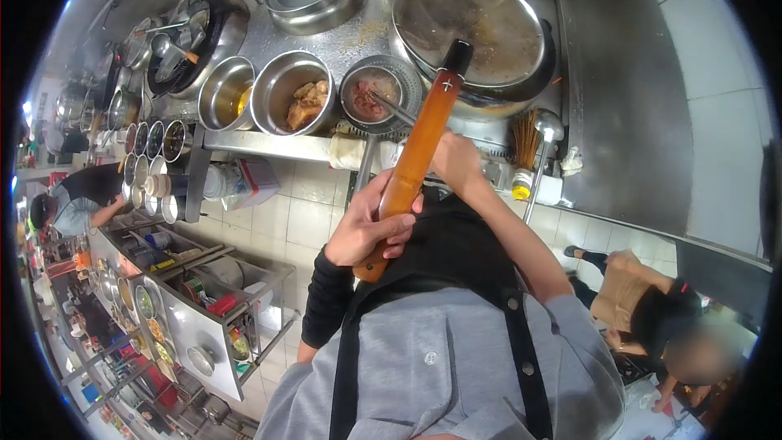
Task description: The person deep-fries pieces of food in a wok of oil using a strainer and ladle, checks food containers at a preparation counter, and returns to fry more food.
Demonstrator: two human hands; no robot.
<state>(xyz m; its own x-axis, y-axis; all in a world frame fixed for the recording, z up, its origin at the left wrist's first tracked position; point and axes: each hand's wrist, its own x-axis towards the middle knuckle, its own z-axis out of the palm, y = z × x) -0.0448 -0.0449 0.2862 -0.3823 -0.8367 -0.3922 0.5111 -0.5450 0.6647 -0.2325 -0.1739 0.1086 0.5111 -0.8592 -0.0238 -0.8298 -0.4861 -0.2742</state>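
Note:
My left hand (371, 224) is wrapped round a long brown wooden handle-shaped piece (419, 143). It tilts up to the right and ends in a black tip; I cannot tell what it belongs to. Behind it my right hand (456, 163) is closed, its fingers partly hidden, in line with a thin metal utensil (395, 108). The utensil's tip reaches into raw-looking reddish meat (371, 99) in a perforated metal strainer (403, 73). The strainer's handle runs down past the counter edge, to the left of the wooden piece.
A large covered wok (472, 24) stands beyond my hands. Left of the strainer are a pot with browned chunks (309, 106) and a pot with yellow liquid (228, 94). A bamboo brush (523, 143) and a ladle (547, 126) are at right. People (652, 310) work nearby.

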